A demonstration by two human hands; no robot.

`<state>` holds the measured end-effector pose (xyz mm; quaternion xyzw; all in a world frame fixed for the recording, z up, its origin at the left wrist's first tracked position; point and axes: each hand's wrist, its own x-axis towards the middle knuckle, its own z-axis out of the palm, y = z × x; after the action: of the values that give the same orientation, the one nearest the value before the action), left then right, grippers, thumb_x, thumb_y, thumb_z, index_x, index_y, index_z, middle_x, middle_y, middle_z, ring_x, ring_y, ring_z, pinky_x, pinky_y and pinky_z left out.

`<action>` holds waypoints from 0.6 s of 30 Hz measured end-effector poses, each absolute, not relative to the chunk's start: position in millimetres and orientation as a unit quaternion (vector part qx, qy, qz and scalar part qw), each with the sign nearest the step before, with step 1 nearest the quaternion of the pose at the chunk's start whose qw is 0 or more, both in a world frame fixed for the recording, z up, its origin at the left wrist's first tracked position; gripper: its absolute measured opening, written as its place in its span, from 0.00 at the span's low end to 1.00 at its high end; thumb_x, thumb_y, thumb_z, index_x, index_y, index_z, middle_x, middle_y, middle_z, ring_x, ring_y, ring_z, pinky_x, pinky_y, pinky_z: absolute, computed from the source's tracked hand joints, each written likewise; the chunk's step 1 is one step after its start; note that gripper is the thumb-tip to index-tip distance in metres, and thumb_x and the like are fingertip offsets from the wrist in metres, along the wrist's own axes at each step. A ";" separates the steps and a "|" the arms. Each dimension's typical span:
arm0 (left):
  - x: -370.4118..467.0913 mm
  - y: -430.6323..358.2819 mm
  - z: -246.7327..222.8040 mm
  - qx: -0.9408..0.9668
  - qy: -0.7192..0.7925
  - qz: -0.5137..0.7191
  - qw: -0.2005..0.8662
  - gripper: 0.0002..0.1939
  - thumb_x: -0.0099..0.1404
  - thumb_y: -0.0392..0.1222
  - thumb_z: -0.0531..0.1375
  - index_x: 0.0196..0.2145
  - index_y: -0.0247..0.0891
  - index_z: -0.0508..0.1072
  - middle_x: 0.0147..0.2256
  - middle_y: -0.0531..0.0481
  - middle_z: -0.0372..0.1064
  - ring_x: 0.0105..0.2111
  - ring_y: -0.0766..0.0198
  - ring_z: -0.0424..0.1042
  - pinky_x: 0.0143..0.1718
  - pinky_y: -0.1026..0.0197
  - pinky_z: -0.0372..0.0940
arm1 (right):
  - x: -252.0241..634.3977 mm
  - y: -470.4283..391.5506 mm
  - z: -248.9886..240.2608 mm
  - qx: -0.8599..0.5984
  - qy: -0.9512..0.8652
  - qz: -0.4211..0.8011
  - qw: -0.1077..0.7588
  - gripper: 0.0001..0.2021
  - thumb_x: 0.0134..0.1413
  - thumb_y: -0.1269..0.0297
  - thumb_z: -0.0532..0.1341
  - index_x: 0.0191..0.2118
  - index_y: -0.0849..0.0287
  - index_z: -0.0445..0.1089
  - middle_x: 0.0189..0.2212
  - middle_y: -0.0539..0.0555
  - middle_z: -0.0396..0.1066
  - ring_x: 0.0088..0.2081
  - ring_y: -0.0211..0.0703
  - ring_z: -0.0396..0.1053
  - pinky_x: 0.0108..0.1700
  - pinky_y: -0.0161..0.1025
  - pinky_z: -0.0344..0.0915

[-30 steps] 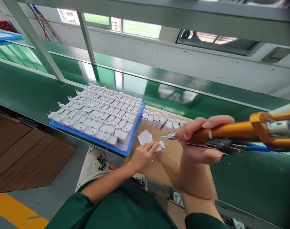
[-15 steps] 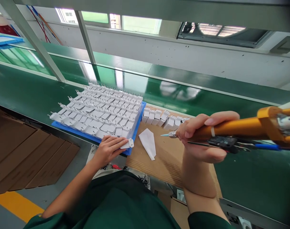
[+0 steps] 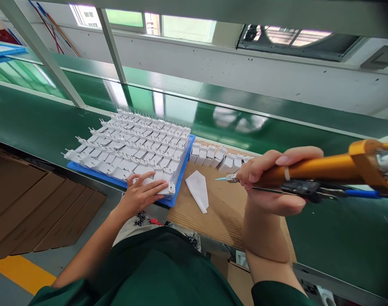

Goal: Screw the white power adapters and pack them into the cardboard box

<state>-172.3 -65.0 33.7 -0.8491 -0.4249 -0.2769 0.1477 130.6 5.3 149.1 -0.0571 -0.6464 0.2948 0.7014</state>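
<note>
My left hand [image 3: 141, 193] lies over the near right corner of a blue tray [image 3: 185, 170], fingers stretched and spread. Under its fingertips is a white plug adapter [image 3: 171, 188], resting at the end of the nearest row. Rows of similar white plug adapters [image 3: 136, 144], pins up, fill the tray. My right hand [image 3: 267, 182] is wrapped around a gold-coloured dispensing gun [image 3: 321, 169] with a thin pale-blue tip and a black switch. Its tip points left, above the cardboard, and touches nothing.
A folded white cloth or paper [image 3: 197, 191] lies on the brown cardboard sheet [image 3: 224, 199]. Several white pieces [image 3: 209, 154] stand in a row behind it. Green worktop [image 3: 340, 242] extends to the right. Brown cartons [image 3: 47, 208] stand at the lower left.
My left hand has shifted slightly left and its fingers have spread; the adapter formerly gripped now rests at the tray's corner. My right hand and the gun have barely moved.
</note>
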 end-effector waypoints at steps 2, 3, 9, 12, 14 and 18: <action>-176.0 -62.8 33.4 -0.852 -0.422 -0.278 0.138 0.21 0.69 0.44 0.62 0.59 0.52 0.69 0.49 0.54 0.77 0.58 0.52 0.67 0.56 0.51 0.49 | 130.5 4.8 149.2 -0.070 -0.647 0.291 0.701 0.21 0.46 0.42 0.67 0.42 0.47 0.69 0.18 0.43 0.63 0.12 0.34 0.56 0.09 0.34 0.57; -177.7 -61.8 33.8 -0.854 -0.421 -0.275 0.131 0.21 0.69 0.44 0.62 0.59 0.53 0.69 0.50 0.54 0.77 0.58 0.52 0.66 0.56 0.50 0.50 | 130.4 4.8 149.2 -0.077 -0.647 0.290 0.702 0.21 0.46 0.41 0.67 0.42 0.47 0.69 0.18 0.43 0.63 0.11 0.34 0.55 0.09 0.34 0.57; -179.8 -55.3 41.5 -0.877 -0.404 -0.238 0.106 0.21 0.71 0.45 0.59 0.60 0.54 0.68 0.51 0.54 0.76 0.61 0.52 0.64 0.59 0.50 0.49 | 129.9 5.3 149.3 -0.061 -0.644 0.291 0.705 0.20 0.47 0.43 0.67 0.42 0.48 0.70 0.19 0.44 0.63 0.12 0.35 0.56 0.08 0.35 0.55; -178.1 -53.0 42.3 -0.883 -0.396 -0.232 0.098 0.20 0.71 0.44 0.59 0.59 0.57 0.68 0.50 0.55 0.76 0.59 0.55 0.66 0.60 0.51 0.49 | 129.6 4.5 149.6 -0.068 -0.645 0.295 0.702 0.20 0.47 0.42 0.67 0.42 0.47 0.69 0.18 0.43 0.63 0.12 0.35 0.56 0.08 0.34 0.55; -178.4 -53.3 41.7 -0.885 -0.392 -0.230 0.103 0.19 0.71 0.43 0.59 0.58 0.57 0.69 0.51 0.55 0.76 0.59 0.55 0.66 0.60 0.51 0.48 | 129.4 4.1 149.9 -0.073 -0.644 0.294 0.702 0.20 0.47 0.42 0.67 0.42 0.47 0.69 0.18 0.43 0.62 0.12 0.35 0.55 0.08 0.34 0.55; -180.9 -58.0 43.3 -0.880 -0.408 -0.197 0.144 0.18 0.70 0.41 0.60 0.55 0.56 0.72 0.57 0.55 0.71 0.61 0.51 0.63 0.62 0.47 0.46 | 129.3 4.5 150.3 -0.064 -0.644 0.293 0.704 0.20 0.48 0.43 0.67 0.42 0.48 0.70 0.19 0.43 0.63 0.12 0.34 0.56 0.09 0.34 0.56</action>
<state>-180.9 -58.0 43.3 -0.8800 -0.4077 -0.1965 0.1439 129.3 4.5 150.3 -0.0639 -0.6438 0.2933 0.7038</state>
